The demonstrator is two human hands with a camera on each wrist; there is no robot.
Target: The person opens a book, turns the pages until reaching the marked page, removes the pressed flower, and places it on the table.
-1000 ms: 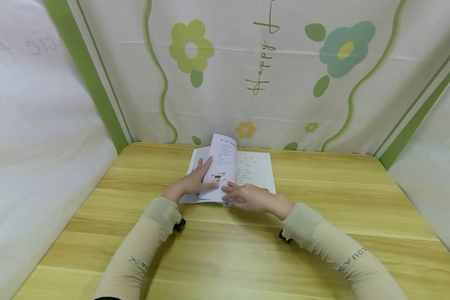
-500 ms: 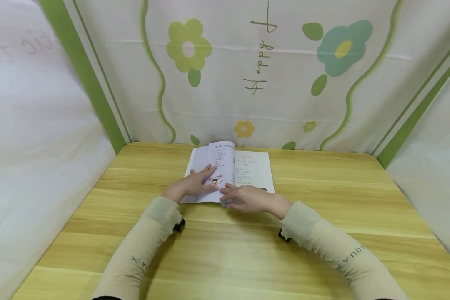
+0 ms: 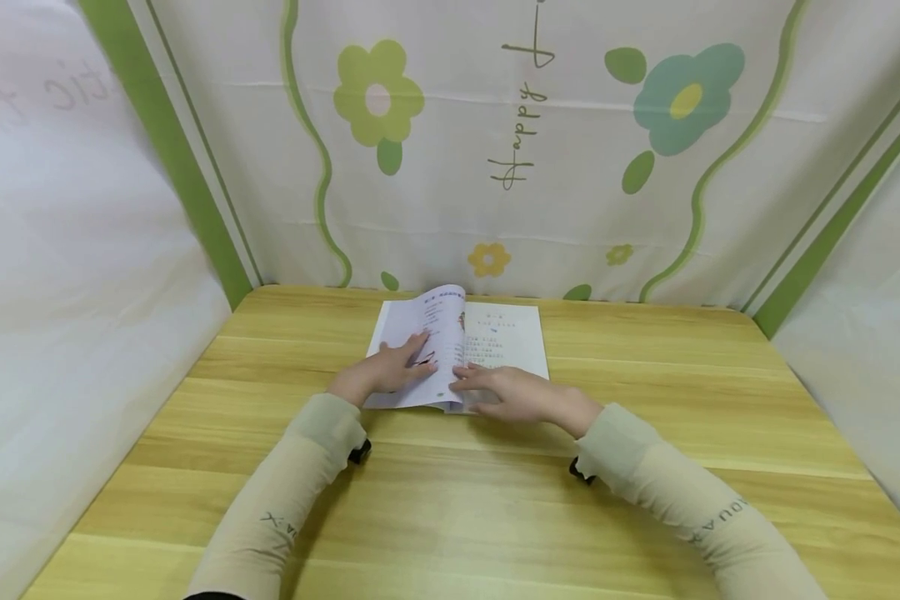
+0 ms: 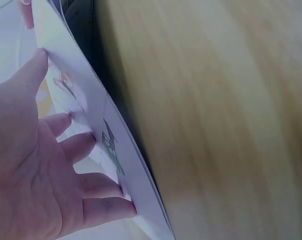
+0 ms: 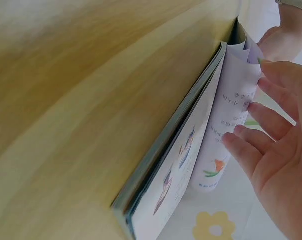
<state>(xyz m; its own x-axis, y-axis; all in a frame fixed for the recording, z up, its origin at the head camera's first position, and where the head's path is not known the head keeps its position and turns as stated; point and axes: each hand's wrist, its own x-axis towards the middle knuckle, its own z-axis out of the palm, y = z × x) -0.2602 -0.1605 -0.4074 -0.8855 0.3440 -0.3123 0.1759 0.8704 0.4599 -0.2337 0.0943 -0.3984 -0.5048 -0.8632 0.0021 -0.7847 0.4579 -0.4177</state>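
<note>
An open book (image 3: 510, 337) with printed text and small coloured pictures lies near the far edge of the table. My left hand (image 3: 388, 369) rests on its left page (image 3: 401, 321) with the fingers spread; in the left wrist view the fingertips (image 4: 111, 210) touch the paper. Beside the spine, my right hand (image 3: 521, 395) has its fingers extended. In the right wrist view, those fingers (image 5: 243, 150) touch the bulging page (image 5: 231, 100) by the spine. The right page lies flat, its lower part hidden under the right hand.
The wooden table (image 3: 450, 508) spreads out in front of the book. Behind it hangs a white curtain (image 3: 435, 192) printed with flowers and lettering. White fabric walls (image 3: 82, 292) with green borders stand at both sides.
The raised leaf has gone down to the left, and its bulge now sits near the spine. My right hand has shifted slightly right; the left hand stays on the left side.
</note>
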